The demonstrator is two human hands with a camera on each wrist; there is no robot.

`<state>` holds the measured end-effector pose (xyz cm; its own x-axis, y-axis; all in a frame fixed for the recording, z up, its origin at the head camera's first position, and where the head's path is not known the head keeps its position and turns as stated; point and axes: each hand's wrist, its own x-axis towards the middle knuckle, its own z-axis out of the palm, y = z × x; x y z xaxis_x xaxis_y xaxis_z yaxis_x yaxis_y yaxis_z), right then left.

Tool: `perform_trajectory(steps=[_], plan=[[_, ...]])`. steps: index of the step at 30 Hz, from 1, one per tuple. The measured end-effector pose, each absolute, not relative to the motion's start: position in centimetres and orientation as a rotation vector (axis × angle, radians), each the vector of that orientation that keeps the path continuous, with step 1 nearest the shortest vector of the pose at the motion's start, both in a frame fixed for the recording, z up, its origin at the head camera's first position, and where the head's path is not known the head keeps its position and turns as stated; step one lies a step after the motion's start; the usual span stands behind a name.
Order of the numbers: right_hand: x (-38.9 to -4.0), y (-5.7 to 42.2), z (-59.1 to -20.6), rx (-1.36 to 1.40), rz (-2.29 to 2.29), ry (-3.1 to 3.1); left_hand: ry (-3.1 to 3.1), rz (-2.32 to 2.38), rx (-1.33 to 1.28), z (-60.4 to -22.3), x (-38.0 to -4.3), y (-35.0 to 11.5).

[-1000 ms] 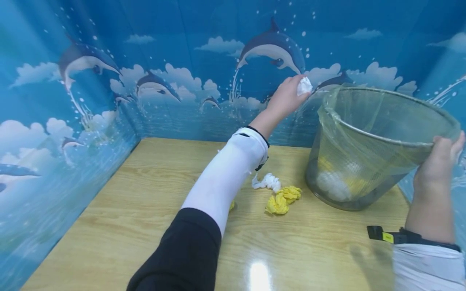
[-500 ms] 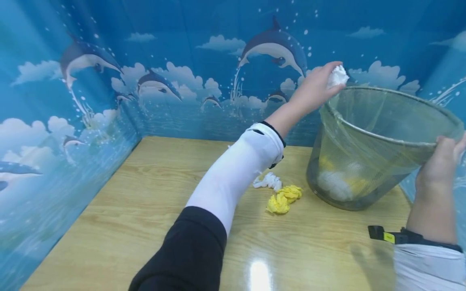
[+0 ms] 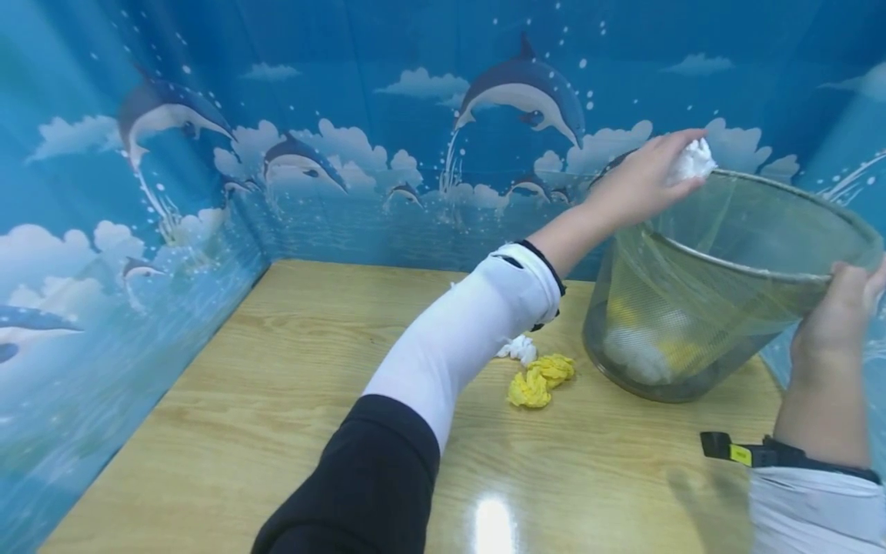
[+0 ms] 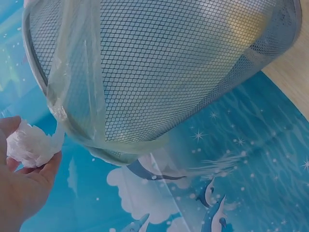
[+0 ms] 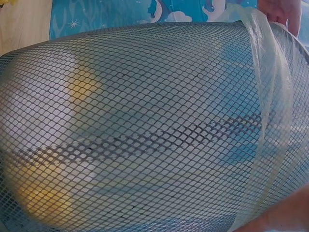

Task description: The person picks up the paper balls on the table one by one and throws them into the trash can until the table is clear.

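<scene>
The left hand pinches a small white ball of crumpled paper between its thumb and fingers, just beside the rim of a grey, round metal-mesh bin. The right hand grips this rim on the opposite side. In my judgement, if the pinch loosens too early, the ball could drop outside the bin. The thin yellowish plastic liner is folded over the rim, so brushing fingers might drag it; a weak right grip may let the bin shift.
</scene>
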<state>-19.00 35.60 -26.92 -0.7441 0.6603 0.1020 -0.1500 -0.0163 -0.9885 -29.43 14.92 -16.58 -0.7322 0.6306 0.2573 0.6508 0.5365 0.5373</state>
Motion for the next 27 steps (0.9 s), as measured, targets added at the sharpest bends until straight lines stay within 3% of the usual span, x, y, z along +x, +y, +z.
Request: perform_trajectory(steps=[14,27], plan=[[-18.9,35.4,-26.9,-0.515,1.825,-1.682,-2.766,-0.956,-1.124,-17.4,-29.3,15.3],[-18.7,35.5,-27.1,-0.508,1.805,-1.686,-2.759,-0.63,-1.173,-17.7,-29.5,13.9]])
